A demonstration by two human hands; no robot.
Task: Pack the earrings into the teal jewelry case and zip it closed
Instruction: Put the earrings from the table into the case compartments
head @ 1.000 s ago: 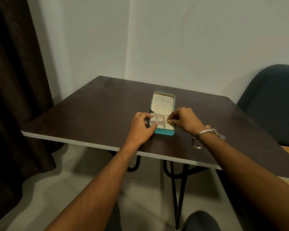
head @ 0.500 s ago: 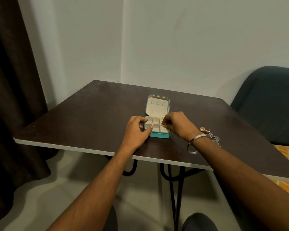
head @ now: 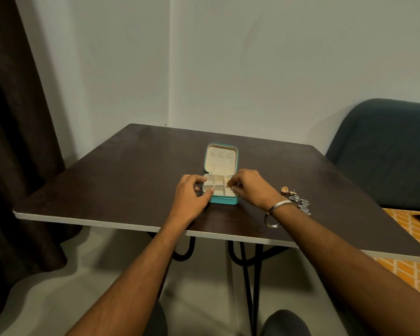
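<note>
- While the teal jewelry case (head: 220,180) lies open near the middle of the dark table (head: 121,180), both hands are right on it.
- Lid flat back, cream lining up, three little tabs showing in a row; the tray half nearest the person is split into small compartments.
- Left hand (head: 190,198) grasps the case's left edge: fingers curled along the side, thumb tip pressed on the front-left rim of the tray.
- Right hand (head: 249,189) hovers over the tray's right side, fingertips pinched together on a small gold earring (head: 228,182), right above the right-hand compartments. Whether it touches the lining, I cannot tell.
- A silver bangle (head: 277,213) hangs at the right wrist.
- More earrings (head: 297,198) wait on the table just right of that wrist: a round rose-gold piece, a gold stud, and a string of silver flower shapes, close together and apart from the case.
- Dark curtain (head: 15,141) on the left, a dark chair (head: 386,151) at the far right.
</note>
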